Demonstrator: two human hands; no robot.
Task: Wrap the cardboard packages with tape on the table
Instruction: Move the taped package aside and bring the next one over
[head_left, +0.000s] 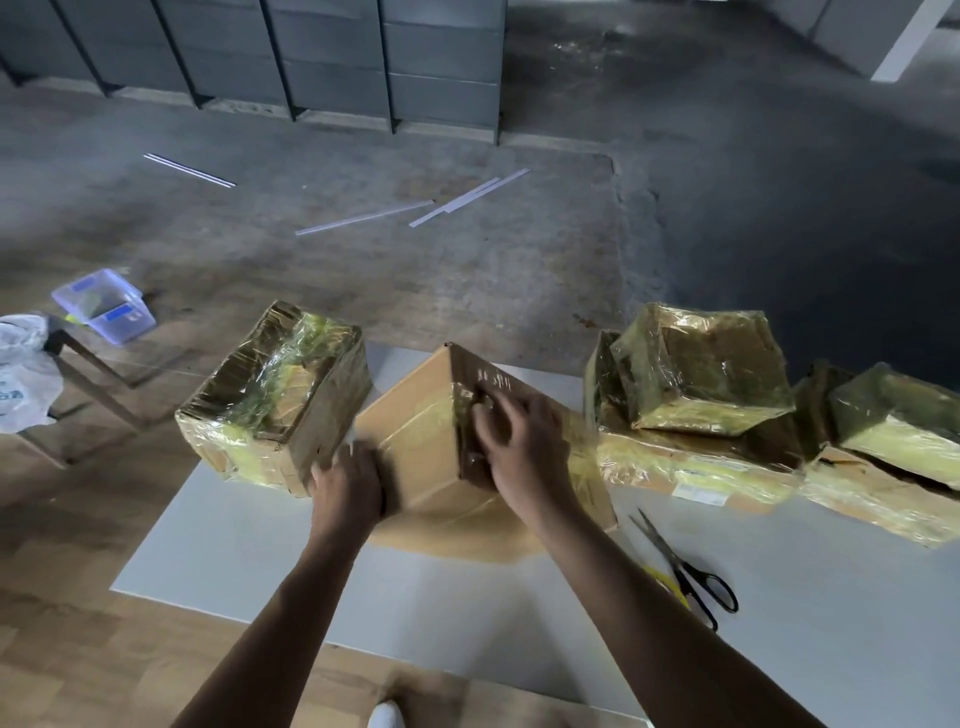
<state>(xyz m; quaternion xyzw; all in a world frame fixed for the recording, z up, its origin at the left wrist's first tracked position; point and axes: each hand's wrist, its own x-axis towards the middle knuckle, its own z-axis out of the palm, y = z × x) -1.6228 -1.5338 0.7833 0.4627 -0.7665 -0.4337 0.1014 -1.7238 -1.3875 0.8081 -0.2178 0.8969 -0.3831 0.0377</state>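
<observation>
A plain cardboard box (415, 457) stands tilted on the white table (260, 545), with a band of shiny clear tape running over its left face and top edge. My right hand (519, 441) presses flat with spread fingers on the taped right face. At the box's near left corner, my left hand (345, 486) is curled round what looks like the tape roll; blur hides most of it. A fully wrapped box (270, 400) sits touching on the left. More wrapped packages (701, 374) are stacked on the right.
Black-handled scissors (685, 571) lie on the table right of my right forearm, over something yellow. Another wrapped package (898, 415) sits at the far right edge. Off the table to the left are a clear plastic container (104, 304) and a white bag (21, 374).
</observation>
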